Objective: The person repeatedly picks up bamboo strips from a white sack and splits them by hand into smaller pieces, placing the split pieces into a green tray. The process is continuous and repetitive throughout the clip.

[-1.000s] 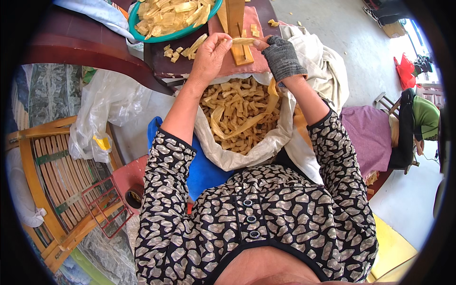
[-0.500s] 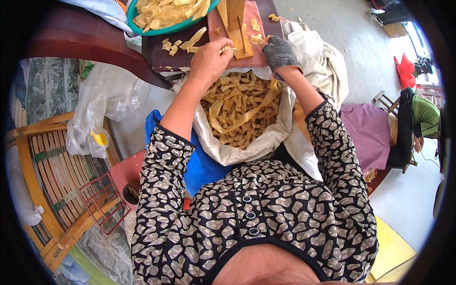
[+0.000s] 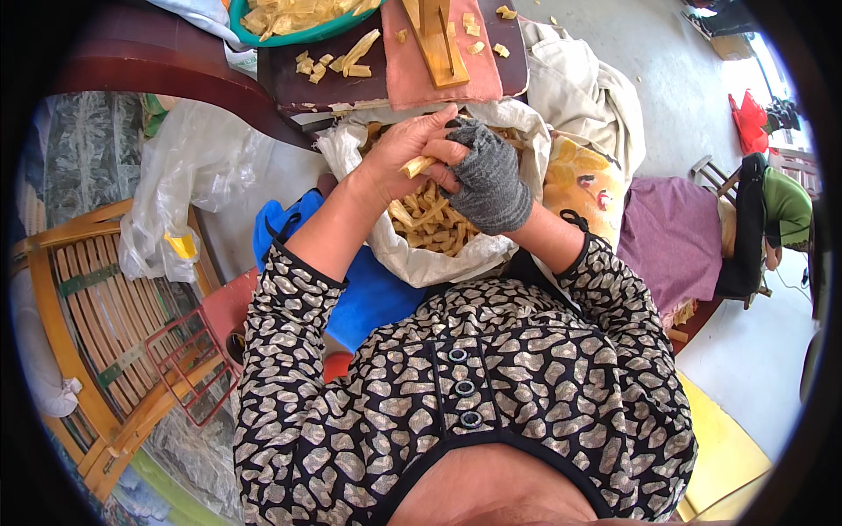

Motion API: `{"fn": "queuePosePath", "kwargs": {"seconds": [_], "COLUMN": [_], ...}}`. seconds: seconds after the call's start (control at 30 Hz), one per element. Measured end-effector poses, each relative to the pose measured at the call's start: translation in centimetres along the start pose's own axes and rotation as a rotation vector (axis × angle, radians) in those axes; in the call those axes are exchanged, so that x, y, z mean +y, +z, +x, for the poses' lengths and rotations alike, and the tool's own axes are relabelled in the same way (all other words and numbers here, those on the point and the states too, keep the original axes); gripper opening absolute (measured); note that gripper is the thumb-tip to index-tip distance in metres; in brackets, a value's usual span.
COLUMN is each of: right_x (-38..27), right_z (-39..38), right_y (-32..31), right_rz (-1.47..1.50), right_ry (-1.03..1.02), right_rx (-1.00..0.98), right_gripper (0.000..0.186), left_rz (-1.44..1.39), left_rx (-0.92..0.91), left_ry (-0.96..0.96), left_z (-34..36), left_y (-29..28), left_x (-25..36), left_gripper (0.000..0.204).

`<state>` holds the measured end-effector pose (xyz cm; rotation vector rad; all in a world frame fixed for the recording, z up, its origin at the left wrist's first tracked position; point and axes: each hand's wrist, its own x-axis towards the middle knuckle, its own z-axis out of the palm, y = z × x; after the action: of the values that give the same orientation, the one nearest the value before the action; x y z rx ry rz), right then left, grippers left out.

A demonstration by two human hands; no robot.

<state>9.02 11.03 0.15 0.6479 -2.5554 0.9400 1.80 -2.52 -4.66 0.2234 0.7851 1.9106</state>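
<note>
Above the open white sack (image 3: pixel 399 263), my two hands meet. My left hand (image 3: pixel 390 158) is closed around a short pale-yellow strip (image 3: pixel 417 167) that looks like dried bean curd skin. My right hand (image 3: pixel 491 180), in a grey fingerless glove, has its bare fingertips pressed against the left fingers at the strip; what lies under them is hidden. Cut pieces (image 3: pixel 430 219) of the same stuff fill the sack, partly covered by my hands. Just beyond stands a wooden stand (image 3: pixel 447 77) with a thin upright part, resting on a pink cloth (image 3: pixel 403 79).
A green basin (image 3: pixel 303 35) of strips stands at the far left, with loose pieces (image 3: pixel 355 57) beside it on the dark table (image 3: pixel 281 79). Left are a slatted wooden chair (image 3: pixel 96 307) and a clear plastic bag (image 3: pixel 189 184). Another person (image 3: pixel 785 206) sits at the right.
Both hands have drawn back from the wooden stand and come together over the sack. The long strip end that hung across the sack no longer shows. A small piece now lies right of the stand.
</note>
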Motion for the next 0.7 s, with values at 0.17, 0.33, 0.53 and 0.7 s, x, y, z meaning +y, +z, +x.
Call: {"fn": "queuePosePath", "kwargs": {"seconds": [0.17, 0.33, 0.53, 0.7], "right_x": [-0.3, 0.1, 2.1, 1.7], "right_z": [0.0, 2.8, 2.1, 2.9], "right_y": [0.6, -1.1, 0.5, 0.1], "right_rz": [0.303, 0.437, 0.267, 1.072], "right_ry": [0.215, 0.513, 0.466, 1.035], "right_rx": [0.092, 0.211, 0.216, 0.276], "right_gripper": [0.016, 0.022, 0.028, 0.021], "left_rz": [-0.24, 0.009, 1.6, 1.595], "left_rx": [0.011, 0.133, 0.368, 0.499], "left_ry": [-0.022, -0.059, 0.079, 0.836], "left_z": [0.1, -0.1, -0.5, -0.5], "left_y": [0.4, 2.5, 4.2, 3.9], "left_x": [0.0, 1.3, 3.3, 3.0], "left_gripper": [0.029, 0.025, 0.018, 0.029]}}
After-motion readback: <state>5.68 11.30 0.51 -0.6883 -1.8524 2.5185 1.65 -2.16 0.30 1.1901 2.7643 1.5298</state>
